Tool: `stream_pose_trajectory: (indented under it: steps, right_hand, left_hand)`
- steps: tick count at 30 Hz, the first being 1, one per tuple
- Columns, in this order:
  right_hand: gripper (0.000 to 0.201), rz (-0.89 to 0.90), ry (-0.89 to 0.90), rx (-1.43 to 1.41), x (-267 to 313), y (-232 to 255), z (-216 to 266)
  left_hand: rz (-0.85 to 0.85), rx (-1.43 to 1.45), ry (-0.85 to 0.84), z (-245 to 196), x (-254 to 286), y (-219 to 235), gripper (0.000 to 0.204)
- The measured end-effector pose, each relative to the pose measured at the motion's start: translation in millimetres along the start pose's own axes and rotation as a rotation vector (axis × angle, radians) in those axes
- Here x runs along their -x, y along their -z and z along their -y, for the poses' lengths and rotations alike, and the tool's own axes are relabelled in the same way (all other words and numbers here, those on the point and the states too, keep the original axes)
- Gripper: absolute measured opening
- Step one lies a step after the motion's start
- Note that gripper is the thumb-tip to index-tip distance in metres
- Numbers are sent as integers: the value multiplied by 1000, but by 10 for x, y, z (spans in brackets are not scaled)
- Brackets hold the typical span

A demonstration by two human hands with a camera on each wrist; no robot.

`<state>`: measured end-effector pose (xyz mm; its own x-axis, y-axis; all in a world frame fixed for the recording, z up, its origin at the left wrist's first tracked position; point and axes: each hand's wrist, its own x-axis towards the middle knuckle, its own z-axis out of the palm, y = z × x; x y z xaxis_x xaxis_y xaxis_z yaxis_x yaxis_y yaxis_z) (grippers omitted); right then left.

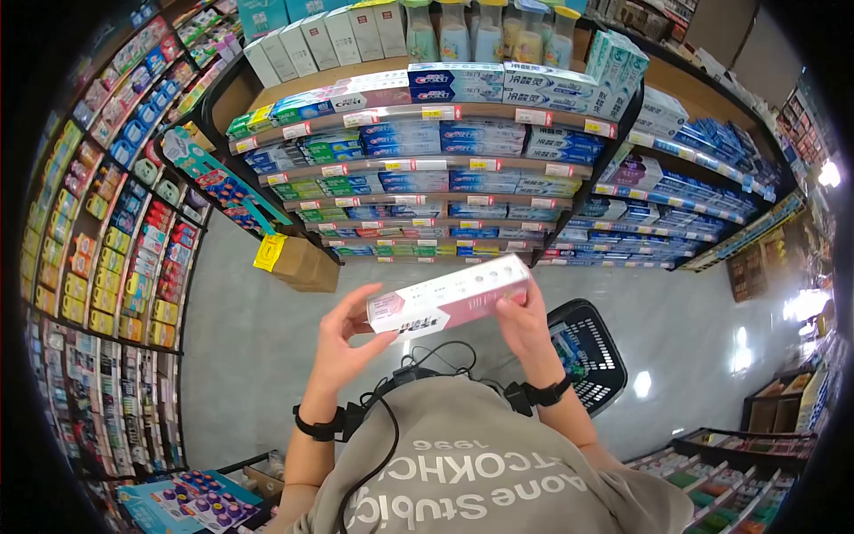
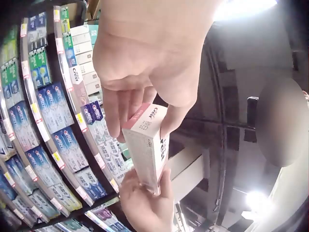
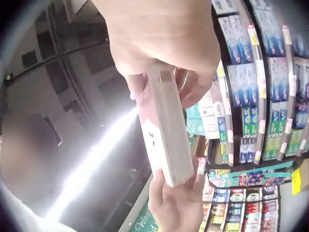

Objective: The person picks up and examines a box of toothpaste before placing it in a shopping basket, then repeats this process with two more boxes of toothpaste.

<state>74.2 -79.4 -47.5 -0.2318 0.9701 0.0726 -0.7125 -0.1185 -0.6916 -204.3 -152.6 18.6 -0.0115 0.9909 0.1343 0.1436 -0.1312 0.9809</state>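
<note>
A pink and white Crest toothpaste box [image 1: 449,295] is held up in front of the chest, tilted with its right end higher. My left hand [image 1: 345,334] holds the box's left end, thumb at the near lower edge and fingers on the far side. At the other end, my right hand [image 1: 525,327] grips the box with the thumb on its pink printed face. In the left wrist view, the left hand [image 2: 145,72] pinches the box end [image 2: 147,123] between thumb and fingers. The right wrist view has the right hand [image 3: 166,48] around the opposite end.
Shelves [image 1: 436,163] of toothpaste boxes stand ahead, with bottles and cartons on top. On the floor at the right is a dark shopping basket [image 1: 600,356] with goods inside. A cardboard box [image 1: 307,264] with a yellow sign stands before the shelves. More stocked shelving [image 1: 107,222] lines the left.
</note>
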Motion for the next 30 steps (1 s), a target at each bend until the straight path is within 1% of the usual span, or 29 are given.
stream_pose_trajectory:
  steps: [3, 4, 7, 10, 13, 16, 18, 22, 23, 26, 28, 30]
  right_hand:
    - [59, 111, -84, 140, 101, 182, 83]
    - [60, 144, -84, 163, 114, 204, 93]
    - [57, 260, -63, 386, 117, 125, 171]
    - [54, 223, -28, 425, 154, -3, 191]
    - [56, 270, 49, 505, 189, -126, 215]
    - [55, 257, 38, 587, 231, -299, 149]
    - [55, 267, 49, 618, 175, -442, 107]
    - [53, 307, 64, 612, 72, -738, -129]
    - [53, 318, 59, 608, 53, -803, -199]
    - [64, 425, 39, 649, -60, -923, -432]
    - [83, 401, 69, 674, -133, -1164, -528]
    - [102, 410, 107, 722, -237, -1338, -617]
  left_hand:
    - [-4, -24, -43, -47, 78, 27, 70]
    - [7, -41, -56, -53, 90, 44, 70]
    - [51, -91, -131, -23, 100, 76, 70]
    - [97, 28, -66, 36, 100, 141, 64]
    - [180, 26, -216, 173, 65, 191, 64]
    - [171, 308, -103, 265, 101, 127, 73]
    - [144, 300, -122, 358, 83, 221, 84]
    - [66, 180, -213, 318, 101, 516, 107]
    - [49, 162, -212, 342, 129, 614, 112]
    - [-7, 118, -190, 399, 199, 912, 128]
    - [-48, 103, -151, 390, 238, 1088, 140]
    - [-79, 64, -169, 360, 243, 1252, 147]
